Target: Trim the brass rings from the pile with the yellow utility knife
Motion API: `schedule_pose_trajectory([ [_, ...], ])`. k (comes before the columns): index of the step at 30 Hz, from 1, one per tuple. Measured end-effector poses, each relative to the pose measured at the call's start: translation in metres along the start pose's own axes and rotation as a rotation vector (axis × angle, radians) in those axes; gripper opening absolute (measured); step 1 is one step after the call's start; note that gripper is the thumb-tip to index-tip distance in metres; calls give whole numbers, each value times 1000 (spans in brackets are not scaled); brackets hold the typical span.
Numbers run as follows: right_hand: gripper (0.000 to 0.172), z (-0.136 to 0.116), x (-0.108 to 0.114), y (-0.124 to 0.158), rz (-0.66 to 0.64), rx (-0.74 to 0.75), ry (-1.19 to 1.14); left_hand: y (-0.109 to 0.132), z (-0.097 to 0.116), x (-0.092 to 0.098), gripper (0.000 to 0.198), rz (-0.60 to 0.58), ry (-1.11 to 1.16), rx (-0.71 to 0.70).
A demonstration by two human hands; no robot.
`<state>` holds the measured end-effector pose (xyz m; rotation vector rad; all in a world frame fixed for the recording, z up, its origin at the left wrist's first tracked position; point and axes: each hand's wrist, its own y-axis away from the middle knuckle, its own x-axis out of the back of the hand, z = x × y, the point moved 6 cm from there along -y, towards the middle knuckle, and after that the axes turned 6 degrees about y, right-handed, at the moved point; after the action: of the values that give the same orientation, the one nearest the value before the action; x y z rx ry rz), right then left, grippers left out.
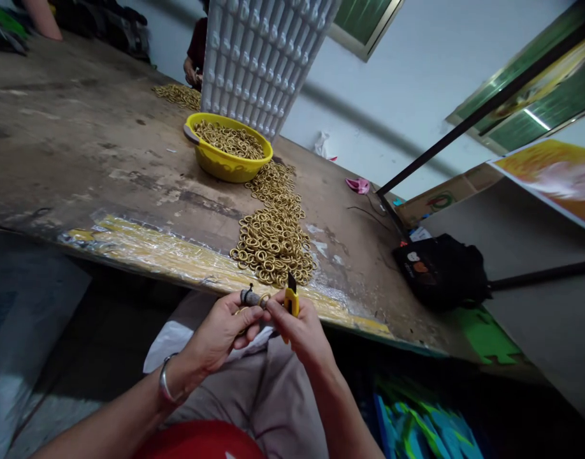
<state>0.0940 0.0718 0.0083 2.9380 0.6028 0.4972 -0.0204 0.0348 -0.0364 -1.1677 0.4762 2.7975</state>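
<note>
Just over the table's front edge, my left hand (232,325) is closed around gold-coloured rings (264,298), one of which stands up by its fingertips. A short grey rod-like piece with a dark tie (249,296) shows at the same fingers; its lower part is hidden. My right hand (295,319) grips a yellow utility knife (292,301), its dark blade pointing up and away. The right fingertips meet the left ones at the ring. Right beyond both hands lies a heap of gold-coloured rings (273,242) on the table.
A yellow basin (230,167) full of rings stands behind the heap, before a tall ribbed panel (268,57). Another person's hand (193,73) is near a far ring pile (178,95). A black bag (440,271) hangs at right by a dark metal bar (464,127). Tape covers the table edge (153,248).
</note>
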Motion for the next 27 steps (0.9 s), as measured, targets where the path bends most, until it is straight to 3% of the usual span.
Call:
schedule_pose_trajectory([
  [5, 22, -20, 11, 23, 144, 204, 524, 9, 1, -4, 33, -47, 2, 52],
  [8, 15, -24, 13, 34, 163, 261, 763, 13, 2, -5, 33, -34, -1, 68],
  [20, 25, -10, 2, 33, 130, 224, 1155, 12, 5, -9, 34, -75, -167, -8],
  [22, 24, 0, 13, 25, 150, 174, 1237, 14, 7, -9, 31, -99, -201, -11],
  [25, 20, 24, 46, 11, 243, -29, 1336, 19, 10, -13, 28, -173, -193, 49],
  [27, 16, 34, 65, 3, 320, -44, 1280, 21, 11, -14, 29, -215, -143, 106],
])
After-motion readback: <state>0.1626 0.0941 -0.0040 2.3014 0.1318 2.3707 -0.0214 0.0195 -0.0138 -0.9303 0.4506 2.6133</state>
